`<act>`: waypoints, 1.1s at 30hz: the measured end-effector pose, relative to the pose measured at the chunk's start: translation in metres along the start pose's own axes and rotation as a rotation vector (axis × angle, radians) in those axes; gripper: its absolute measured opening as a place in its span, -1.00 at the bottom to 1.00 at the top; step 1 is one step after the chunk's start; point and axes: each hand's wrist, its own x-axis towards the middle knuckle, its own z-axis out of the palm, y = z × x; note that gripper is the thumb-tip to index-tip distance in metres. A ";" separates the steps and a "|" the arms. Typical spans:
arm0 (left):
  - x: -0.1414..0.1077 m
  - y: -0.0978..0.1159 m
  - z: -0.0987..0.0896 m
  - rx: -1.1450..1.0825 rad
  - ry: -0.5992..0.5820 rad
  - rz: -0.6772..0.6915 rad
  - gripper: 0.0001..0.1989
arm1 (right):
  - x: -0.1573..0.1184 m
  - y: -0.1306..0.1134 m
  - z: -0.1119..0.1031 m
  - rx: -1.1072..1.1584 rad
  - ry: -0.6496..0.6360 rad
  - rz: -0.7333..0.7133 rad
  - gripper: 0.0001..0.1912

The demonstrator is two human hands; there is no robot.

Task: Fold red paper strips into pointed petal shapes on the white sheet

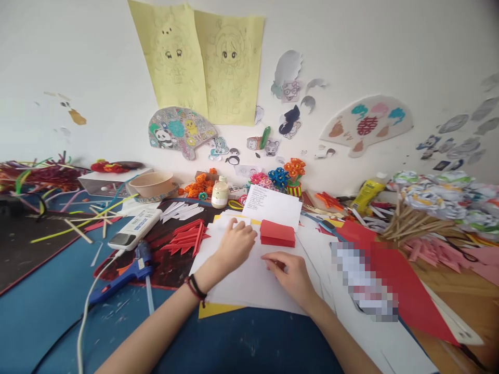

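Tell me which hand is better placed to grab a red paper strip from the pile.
Left hand, probably: the red paper strips lie on its side, while the right hand would have to reach past it.

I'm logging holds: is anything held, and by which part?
Left hand and right hand curl over white paper; nothing shows in either grip, though something small could be hidden.

From my end I see a white wall (78, 47) behind the table (249, 340) — two yellow sheets (234, 78) at eleven o'clock, a panda fan (181, 130) at ten, a pale fan (368, 124) at two, stickers (289, 120) at one. The table is blue at six and eight; brown wood (470, 298) shows at four. Light looks soft, fairly even — its source I can't make out.
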 end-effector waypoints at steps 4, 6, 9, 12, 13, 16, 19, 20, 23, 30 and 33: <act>0.037 0.023 0.020 -0.003 0.020 0.058 -0.89 | 0.001 0.004 -0.003 -0.048 0.057 -0.029 -0.80; 0.052 0.025 0.026 -0.003 0.023 0.062 -0.81 | 0.001 0.005 -0.004 -0.050 0.058 -0.042 -0.79; 0.068 0.021 0.033 -0.018 0.006 0.094 -0.75 | 0.000 0.004 -0.004 -0.034 0.026 -0.066 -0.77; 0.073 0.013 0.035 -0.043 -0.005 0.119 -0.73 | -0.001 0.002 -0.004 -0.024 0.004 -0.075 -0.76; 0.073 0.010 0.036 -0.054 -0.004 0.118 -0.73 | -0.002 0.002 -0.004 -0.024 0.003 -0.073 -0.77; 0.071 0.005 0.036 -0.093 0.001 0.114 -0.78 | -0.003 0.002 -0.005 -0.026 0.002 -0.063 -0.77; 0.069 0.000 0.036 -0.141 0.002 0.121 -0.83 | -0.003 0.002 -0.006 -0.026 -0.006 -0.064 -0.78; 0.069 -0.001 0.037 -0.156 0.002 0.123 -0.84 | -0.003 0.002 -0.007 -0.028 -0.009 -0.067 -0.78; 0.069 -0.005 0.038 -0.194 0.006 0.126 -0.87 | -0.002 0.002 -0.007 -0.035 -0.023 -0.076 -0.77; 0.067 -0.013 0.037 -0.236 0.006 0.146 -0.87 | -0.002 0.001 -0.004 -0.052 -0.065 -0.090 -0.78; 0.068 -0.010 0.034 -0.205 0.017 0.168 -0.80 | -0.002 0.002 -0.004 -0.066 -0.075 -0.090 -0.78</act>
